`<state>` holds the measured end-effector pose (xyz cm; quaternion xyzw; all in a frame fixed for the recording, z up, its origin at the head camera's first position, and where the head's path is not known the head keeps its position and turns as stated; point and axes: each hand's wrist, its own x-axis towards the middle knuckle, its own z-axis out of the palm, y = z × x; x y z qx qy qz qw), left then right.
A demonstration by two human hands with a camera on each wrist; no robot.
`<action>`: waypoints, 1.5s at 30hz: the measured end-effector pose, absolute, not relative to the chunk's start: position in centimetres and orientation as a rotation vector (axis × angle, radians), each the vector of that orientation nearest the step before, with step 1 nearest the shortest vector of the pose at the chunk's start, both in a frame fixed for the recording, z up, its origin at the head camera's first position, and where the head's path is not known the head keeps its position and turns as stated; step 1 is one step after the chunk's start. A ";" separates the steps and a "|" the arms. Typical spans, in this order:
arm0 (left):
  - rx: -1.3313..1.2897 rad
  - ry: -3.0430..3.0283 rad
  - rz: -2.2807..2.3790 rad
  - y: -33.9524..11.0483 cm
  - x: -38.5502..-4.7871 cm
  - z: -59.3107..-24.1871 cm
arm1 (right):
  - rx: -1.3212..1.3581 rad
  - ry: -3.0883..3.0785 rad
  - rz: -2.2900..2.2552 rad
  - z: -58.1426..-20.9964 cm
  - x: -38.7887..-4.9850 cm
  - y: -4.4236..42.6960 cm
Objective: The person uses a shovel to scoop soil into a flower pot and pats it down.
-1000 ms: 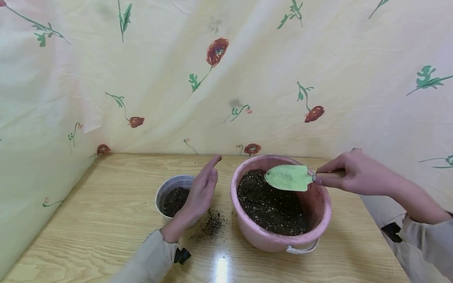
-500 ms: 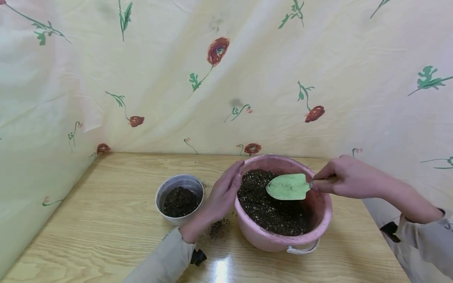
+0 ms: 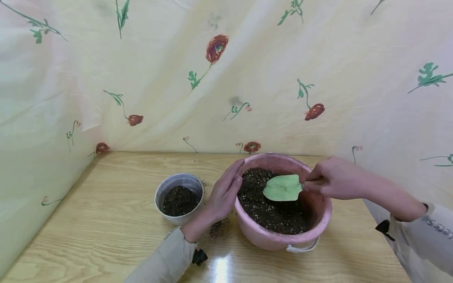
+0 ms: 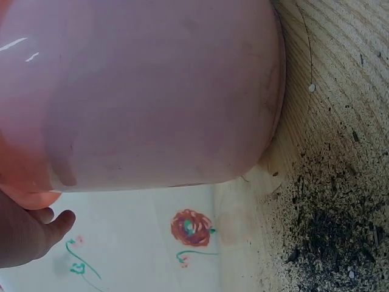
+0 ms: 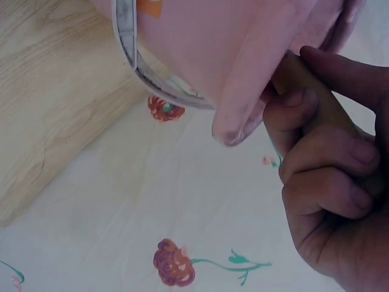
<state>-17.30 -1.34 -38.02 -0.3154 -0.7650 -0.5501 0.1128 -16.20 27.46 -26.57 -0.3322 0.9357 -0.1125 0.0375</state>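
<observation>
My left hand [image 3: 223,192] rests with extended fingers against the left rim of the pink bucket [image 3: 272,244]; in the left wrist view the hand [image 4: 27,234] touches the bucket [image 4: 158,91] near its rim. Dark soil [image 3: 269,212] fills part of the bucket. My right hand [image 3: 341,179] grips the wooden handle of a trowel, its green blade [image 3: 282,188] lying level over the soil, inside the rim outline. Curled fingers of the right hand [image 5: 334,176] wrap the handle [image 5: 325,103] in the right wrist view.
Left of the bucket stands a white pot [image 3: 161,210] holding a mound of soil [image 3: 179,200]. Spilled soil [image 3: 217,228] lies on the wooden table [image 3: 106,220] between the two. A flowered cloth [image 3: 159,78] hangs behind, and a white handle [image 3: 303,248] hangs at the bucket's front.
My left hand has moved right, from beside the white pot to the bucket's rim. The trowel in my right hand has come lower and slightly left.
</observation>
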 end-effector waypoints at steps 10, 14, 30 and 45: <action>-0.911 -2.233 -1.639 -1.2 -17.3 -38.2 | -1.001 2.991 -0.244 -27.6 -16.3 26.3; -0.909 -2.222 -1.674 -1.3 -17.3 -38.2 | -0.941 2.978 -0.245 -27.8 -16.3 25.9; -0.878 -2.240 -1.701 -1.2 -17.2 -38.3 | -1.207 2.927 -0.337 -30.1 -17.7 24.8; -0.893 -2.217 -1.679 -1.1 -17.4 -38.4 | -1.547 2.740 -0.548 -32.5 -19.1 24.9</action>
